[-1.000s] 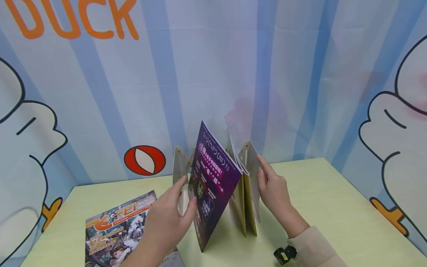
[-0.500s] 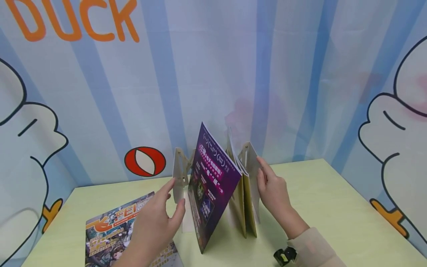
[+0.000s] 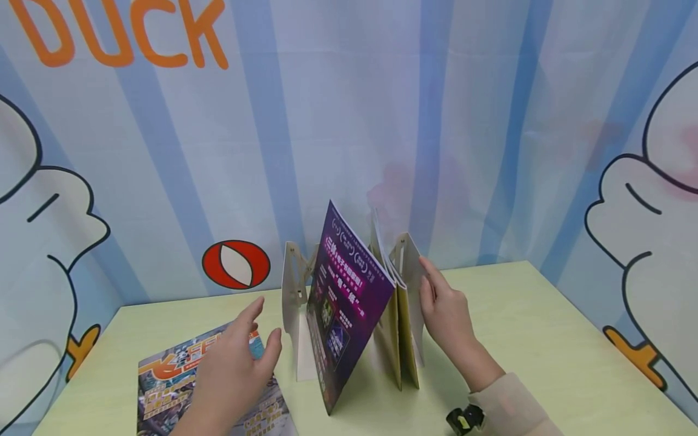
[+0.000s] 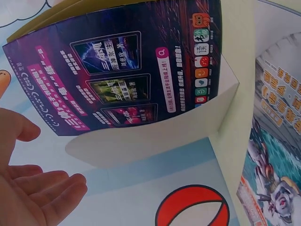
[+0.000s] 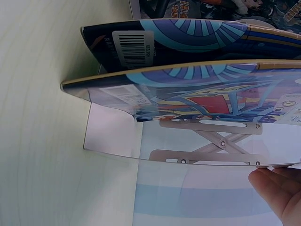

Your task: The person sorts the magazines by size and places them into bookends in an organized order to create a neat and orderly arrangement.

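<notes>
An off-white extendable metal bookend [image 3: 294, 272] stands on the table, its two side panels joined by crossed bars [image 5: 223, 143]. Between the panels a purple magazine [image 3: 349, 303] stands slanted, and two thin books [image 3: 406, 339] with blue patterned covers in the right wrist view stand near the right panel. My right hand [image 3: 449, 318] touches the outer face of that panel with fingertips and thumb. Fingers spread and holding nothing, my left hand [image 3: 231, 369] hovers over a colourful magazine [image 3: 163, 393] lying flat at the left, left of the bookend.
The pale wooden table [image 3: 545, 351] reaches back to a striped blue-and-white curtain [image 3: 349, 121] with cartoon duck prints. A small black device [image 3: 465, 419] sits at my right cuff. The magazine at the left is partly covered by my forearm.
My left hand has drawn away from the bookend's left panel, toward the left and slightly nearer to me. The right hand and the standing magazine and books have stayed put.
</notes>
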`<state>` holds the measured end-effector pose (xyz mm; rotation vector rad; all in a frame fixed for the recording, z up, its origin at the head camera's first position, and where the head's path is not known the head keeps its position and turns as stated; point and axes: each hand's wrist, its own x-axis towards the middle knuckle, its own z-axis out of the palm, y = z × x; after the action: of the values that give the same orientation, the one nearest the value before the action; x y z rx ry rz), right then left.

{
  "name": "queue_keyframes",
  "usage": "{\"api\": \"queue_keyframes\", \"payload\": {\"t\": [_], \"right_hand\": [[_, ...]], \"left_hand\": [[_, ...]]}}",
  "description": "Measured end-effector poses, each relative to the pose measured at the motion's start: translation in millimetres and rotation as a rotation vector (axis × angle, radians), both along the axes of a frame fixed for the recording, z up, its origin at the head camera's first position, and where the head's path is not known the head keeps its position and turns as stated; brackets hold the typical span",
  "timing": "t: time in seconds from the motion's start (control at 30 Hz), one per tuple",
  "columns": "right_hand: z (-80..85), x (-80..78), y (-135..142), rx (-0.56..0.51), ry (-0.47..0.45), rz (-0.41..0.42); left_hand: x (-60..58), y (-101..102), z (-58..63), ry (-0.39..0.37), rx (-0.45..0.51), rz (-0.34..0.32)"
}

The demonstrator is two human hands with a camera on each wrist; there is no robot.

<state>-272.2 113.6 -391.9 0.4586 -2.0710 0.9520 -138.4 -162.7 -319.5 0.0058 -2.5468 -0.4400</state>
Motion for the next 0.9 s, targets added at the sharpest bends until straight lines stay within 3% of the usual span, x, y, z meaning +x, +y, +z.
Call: {"api": "queue_keyframes", "payload": {"t": [0.47, 0.9], "right_hand": [[0.5, 0.0, 0, 0.005, -0.011, -0.002], [0.3, 0.1, 0, 0.005, 0.004, -0.004]], "left_hand": [[0.7, -20, -1.7, -0.126, 0.065, 0.091], [-2.6, -39, -4.8, -0.301, 0.087, 0.174]]}}
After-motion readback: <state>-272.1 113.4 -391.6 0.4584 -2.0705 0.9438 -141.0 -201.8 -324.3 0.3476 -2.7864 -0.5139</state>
